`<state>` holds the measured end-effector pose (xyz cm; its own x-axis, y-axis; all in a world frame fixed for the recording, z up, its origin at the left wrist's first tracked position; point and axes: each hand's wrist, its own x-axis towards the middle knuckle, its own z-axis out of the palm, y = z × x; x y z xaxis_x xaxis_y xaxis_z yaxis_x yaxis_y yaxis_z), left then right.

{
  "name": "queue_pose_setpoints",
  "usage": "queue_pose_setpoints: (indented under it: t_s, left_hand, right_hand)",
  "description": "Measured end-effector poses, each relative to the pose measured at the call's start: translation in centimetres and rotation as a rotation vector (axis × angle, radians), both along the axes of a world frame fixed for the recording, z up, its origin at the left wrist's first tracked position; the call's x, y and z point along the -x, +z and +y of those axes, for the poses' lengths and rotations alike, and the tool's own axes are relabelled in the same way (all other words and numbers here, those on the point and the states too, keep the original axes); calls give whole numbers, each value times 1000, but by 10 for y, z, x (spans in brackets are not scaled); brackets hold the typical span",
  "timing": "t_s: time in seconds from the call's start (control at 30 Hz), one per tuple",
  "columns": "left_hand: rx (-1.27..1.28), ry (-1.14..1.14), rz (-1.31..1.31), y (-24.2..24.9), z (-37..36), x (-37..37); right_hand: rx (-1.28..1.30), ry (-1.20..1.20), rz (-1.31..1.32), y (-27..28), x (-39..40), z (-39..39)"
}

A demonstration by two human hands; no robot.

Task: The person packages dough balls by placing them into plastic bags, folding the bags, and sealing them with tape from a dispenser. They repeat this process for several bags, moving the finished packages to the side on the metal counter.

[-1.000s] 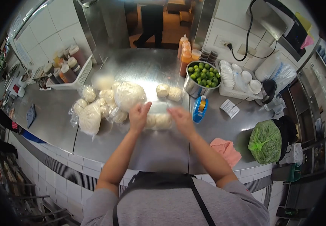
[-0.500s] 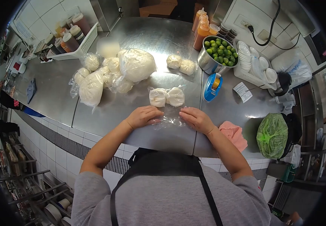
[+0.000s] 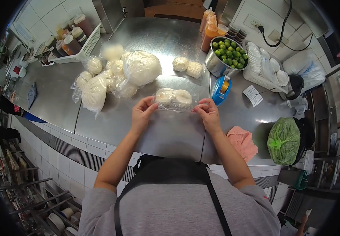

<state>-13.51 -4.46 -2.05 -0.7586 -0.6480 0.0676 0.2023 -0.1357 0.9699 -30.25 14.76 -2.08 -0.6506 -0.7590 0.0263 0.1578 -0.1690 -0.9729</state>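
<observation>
Two pale, rounded portions [image 3: 182, 97], which look like dough, lie side by side on the steel counter in front of me. Clear plastic film [image 3: 174, 107] covers their near side. My left hand [image 3: 141, 114] pinches the film's left edge between thumb and fingers. At the opposite edge, my right hand [image 3: 209, 115] has a similar pinch on it. Behind them sits a wrapped pair of similar portions [image 3: 194, 69]. To the left is a group of plastic-wrapped pale masses, including a large bag [image 3: 143, 67] and a smaller bag [image 3: 94, 94].
A metal pot of green limes [image 3: 228, 56] stands at the back right, near a blue dispenser [image 3: 220, 91] and sauce bottles [image 3: 208, 37]. A pink cloth [image 3: 242, 142] and a green bag [image 3: 284, 135] lie right. A white basket of bottles [image 3: 84, 49] is back left.
Both hands have moved forward from the counter's near part, lifting the film's near edge up against the two portions. The right hand has turned upward into a pinch.
</observation>
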Motion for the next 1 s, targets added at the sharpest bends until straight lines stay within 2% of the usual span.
queue_pose_setpoints:
  t_s: [0.03,0.1,0.17,0.23,0.27,0.3,0.33,0.37,0.4,0.43,0.47,0.5,0.53,0.57,0.6,0.63,0.67,0.7,0.73,0.8,0.83,0.87,0.93,1.0]
  left_hand:
    - [2,3,2,1,1,2]
    - [-119,85,53,5,2,4]
    - [-50,34,88,8,0,2]
    - [16,-18,119,22,0,-3]
    - [321,-20,-44,36,0,-8]
    - [622,-21,-211,48,1,-12]
    - [615,-11,-211,53,1,-14]
    - [858,-3,-230,57,2,-17]
    - [1101,5,-250,57,2,-19]
    - [1093,19,-253,55,0,-21]
    - [1179,1,-234,53,-4,-22]
    - [1267,-19,-217,50,-8,-23]
    - [1263,-7,-221,47,-14,-21]
    - [1152,-65,-114,42,-22,-17]
    - [1039,-124,-7,35,-26,-15]
    - [1039,-119,-6,22,-26,-13]
    - [530,-180,-62,8,-27,-8]
    - [20,-233,-110,4,-26,-3]
    - [21,-232,-101,0,-24,2]
    - [-43,26,-8,-9,-11,16]
    - [-46,27,-5,-12,-7,22]
    - [-35,95,17,-14,-4,27]
    - [-26,168,39,-16,2,35]
    - [116,321,-58,-16,5,42]
  right_hand:
    - [89,-53,-6,-2,0,-3]
    - [79,-74,53,0,-4,-3]
    - [66,-94,112,6,-3,-1]
    - [-66,29,459,15,0,4]
    - [-68,36,460,22,-2,6]
    - [-185,20,631,35,-7,7]
    - [-301,5,803,41,-11,8]
    - [-303,19,808,39,-12,10]
    - [-333,-4,950,37,-14,13]
    - [-357,-29,1094,37,-15,12]
    - [-353,-14,1102,39,-13,10]
    - [-250,-31,1188,44,-14,7]
    - [-143,-51,1268,47,-14,5]
    - [-138,-43,1272,40,-12,3]
    - [-106,19,947,23,-8,2]
    - [-76,73,621,14,-6,0]
    - [-76,74,626,5,-4,-1]
    - [-52,-9,322,4,-5,-7]
    - [-29,-89,19,2,-6,-13]
    - [-13,-140,-27,0,-12,-21]
    - [3,-192,-79,0,-15,-24]
    - [0,-190,-76,-4,-14,-25]
    - [-51,-188,101,-10,-15,-26]
    - [-116,-204,46,-9,-16,-28]
